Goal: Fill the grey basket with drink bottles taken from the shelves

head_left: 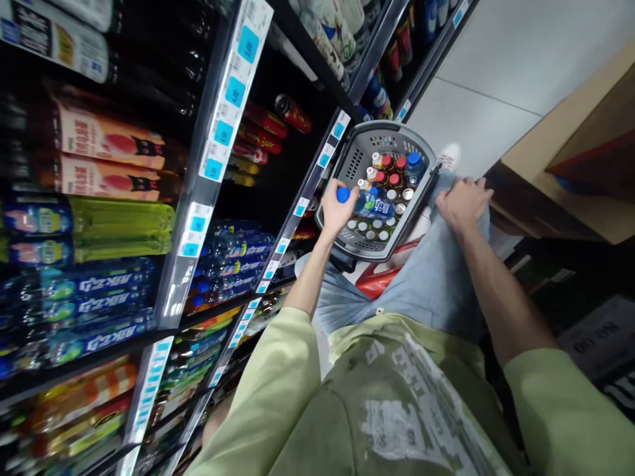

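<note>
My left hand (336, 210) is wrapped round a clear drink bottle with a blue cap and blue label (373, 203), holding it on its side just above a grey plastic shopping basket (358, 157). Inside the basket stand several upright bottles with red, white and blue caps (391, 177). My right hand (464, 201) rests on my knee, on light blue jeans, its fingers curled downward, right beside the basket's rim. No object shows in it.
Black shop shelves (198, 198) with blue and white price tags fill the left side, stocked with rows of bottled drinks. A white tiled floor (496, 73) lies beyond the basket. Cardboard boxes (570, 145) sit at the right. Something red (380, 277) lies under the basket.
</note>
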Tool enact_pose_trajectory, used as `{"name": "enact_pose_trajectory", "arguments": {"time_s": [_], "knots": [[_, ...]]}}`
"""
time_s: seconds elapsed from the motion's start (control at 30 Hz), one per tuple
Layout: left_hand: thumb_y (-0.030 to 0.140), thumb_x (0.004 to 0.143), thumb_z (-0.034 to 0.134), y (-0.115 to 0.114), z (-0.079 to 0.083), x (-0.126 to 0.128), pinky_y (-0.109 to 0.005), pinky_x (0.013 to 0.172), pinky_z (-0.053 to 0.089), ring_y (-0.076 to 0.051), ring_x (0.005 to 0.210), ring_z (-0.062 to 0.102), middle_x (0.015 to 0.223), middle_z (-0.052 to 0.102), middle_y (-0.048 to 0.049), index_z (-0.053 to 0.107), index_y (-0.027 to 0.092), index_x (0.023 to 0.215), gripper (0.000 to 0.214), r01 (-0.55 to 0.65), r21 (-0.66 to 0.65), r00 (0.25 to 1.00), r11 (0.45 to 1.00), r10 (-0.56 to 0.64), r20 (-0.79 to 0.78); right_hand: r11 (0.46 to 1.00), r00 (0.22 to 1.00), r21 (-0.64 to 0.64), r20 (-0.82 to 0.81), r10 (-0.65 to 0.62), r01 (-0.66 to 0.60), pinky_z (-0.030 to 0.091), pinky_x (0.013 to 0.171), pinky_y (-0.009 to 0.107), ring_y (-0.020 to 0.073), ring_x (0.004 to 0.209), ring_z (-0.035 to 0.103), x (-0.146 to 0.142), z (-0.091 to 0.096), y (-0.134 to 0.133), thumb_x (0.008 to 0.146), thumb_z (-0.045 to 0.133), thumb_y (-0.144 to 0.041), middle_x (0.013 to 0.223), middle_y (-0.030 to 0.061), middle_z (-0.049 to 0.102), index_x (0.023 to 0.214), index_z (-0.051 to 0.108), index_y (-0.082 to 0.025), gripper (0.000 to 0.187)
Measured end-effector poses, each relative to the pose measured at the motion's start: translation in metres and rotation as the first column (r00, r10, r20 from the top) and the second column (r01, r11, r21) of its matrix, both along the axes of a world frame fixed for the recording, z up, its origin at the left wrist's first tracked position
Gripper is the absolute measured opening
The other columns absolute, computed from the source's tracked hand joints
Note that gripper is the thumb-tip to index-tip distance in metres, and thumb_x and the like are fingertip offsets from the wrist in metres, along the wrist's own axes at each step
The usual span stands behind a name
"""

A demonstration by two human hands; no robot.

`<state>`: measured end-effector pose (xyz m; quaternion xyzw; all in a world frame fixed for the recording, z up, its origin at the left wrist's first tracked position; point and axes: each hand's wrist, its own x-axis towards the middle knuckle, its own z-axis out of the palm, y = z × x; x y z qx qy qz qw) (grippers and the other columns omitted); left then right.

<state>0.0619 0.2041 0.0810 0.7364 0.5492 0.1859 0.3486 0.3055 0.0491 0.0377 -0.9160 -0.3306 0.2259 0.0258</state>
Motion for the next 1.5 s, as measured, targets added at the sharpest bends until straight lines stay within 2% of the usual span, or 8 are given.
{"name": "enact_pose_trajectory", "arguments": {"time_s": [0.2,0.47,0.6,0.87,1.0,1.23,1.4,1.5], "knots": [[0.031,0.087,0.083,0.014,-0.039,0.066,-0.038,0.098,0.05,-0.028,0.1,0.069,0.094,0.07,-0.0058,0.063,0.022,0.098,0.024,0.291,-0.027,0.933,0.956,-0.29,-0.212,1.0,1.0,0.013,-0.009,-0.001,0.001,0.037,0.105,0.056,0.0411,0.132,0.05,0.0,-0.004,0.003,0.101,0.047,-0.03,0.133,0.0273,0.068,0.131,0.071,-0.006,0.045],[0.033,0.091,0.077,0.032,-0.101,0.121,-0.045,0.104,0.05,-0.038,0.112,0.068,0.109,0.074,-0.0189,0.067,0.014,0.111,0.029,0.458,-0.152,0.807,0.876,-0.481,-0.343,1.0,1.0,-0.001,-0.029,-0.003,0.003,0.038,0.105,0.056,0.0425,0.133,0.051,0.005,-0.001,0.002,0.102,0.045,-0.03,0.136,0.0272,0.068,0.132,0.071,-0.008,0.045],[0.03,0.091,0.075,0.038,-0.123,0.133,-0.045,0.106,0.05,-0.038,0.115,0.068,0.118,0.074,-0.0215,0.066,0.011,0.122,0.037,0.464,-0.226,0.781,0.856,-0.516,-0.352,1.0,1.0,-0.01,-0.008,-0.014,0.013,0.04,0.103,0.055,0.0419,0.13,0.053,0.007,-0.002,0.001,0.101,0.045,-0.031,0.134,0.0256,0.069,0.129,0.074,-0.011,0.045],[0.029,0.094,0.072,0.042,-0.163,0.151,-0.045,0.108,0.05,-0.039,0.126,0.067,0.132,0.069,-0.027,0.062,0.008,0.133,0.045,0.359,-0.305,0.803,0.882,-0.459,-0.381,0.999,0.999,-0.038,-0.026,-0.024,0.023,0.042,0.102,0.054,0.0419,0.129,0.054,0.013,-0.002,0.002,0.101,0.044,-0.03,0.132,0.0246,0.07,0.128,0.076,-0.012,0.045],[0.025,0.089,0.077,0.03,-0.175,0.152,-0.046,0.113,0.047,-0.04,0.133,0.063,0.137,0.065,-0.0262,0.06,0.01,0.134,0.05,0.271,-0.338,0.855,0.901,-0.386,-0.345,0.998,0.999,-0.046,-0.028,-0.034,0.033,0.042,0.102,0.054,0.0416,0.128,0.054,0.014,-0.002,0.001,0.101,0.045,-0.031,0.131,0.024,0.071,0.126,0.076,-0.013,0.045],[0.031,0.097,0.07,0.015,-0.18,0.147,-0.048,0.116,0.045,-0.038,0.133,0.061,0.144,0.058,-0.0293,0.057,0.011,0.133,0.043,0.108,-0.366,0.915,0.925,-0.236,-0.328,0.998,0.999,-0.045,-0.019,-0.04,0.04,0.042,0.101,0.054,0.0415,0.127,0.054,0.014,-0.003,0.003,0.099,0.046,-0.03,0.131,0.0235,0.071,0.126,0.077,-0.013,0.045],[0.032,0.091,0.078,0.013,-0.178,0.139,-0.045,0.115,0.047,-0.035,0.131,0.063,0.135,0.067,-0.0217,0.061,0.017,0.128,0.043,0.164,-0.44,0.922,0.883,-0.296,-0.251,0.999,0.999,-0.043,-0.012,-0.033,0.032,0.042,0.101,0.055,0.0423,0.129,0.054,0.012,-0.003,0.003,0.099,0.045,-0.03,0.133,0.0251,0.07,0.128,0.077,-0.012,0.046],[0.029,0.082,0.084,0.012,-0.175,0.131,-0.045,0.115,0.049,-0.034,0.127,0.067,0.125,0.073,-0.0161,0.061,0.018,0.133,0.056,0.219,-0.47,0.93,0.855,-0.329,-0.166,0.999,1.0,-0.033,0.005,-0.023,0.023,0.043,0.101,0.056,0.0429,0.129,0.054,0.01,-0.001,0.003,0.099,0.045,-0.03,0.133,0.0254,0.07,0.13,0.076,-0.011,0.048]]}}
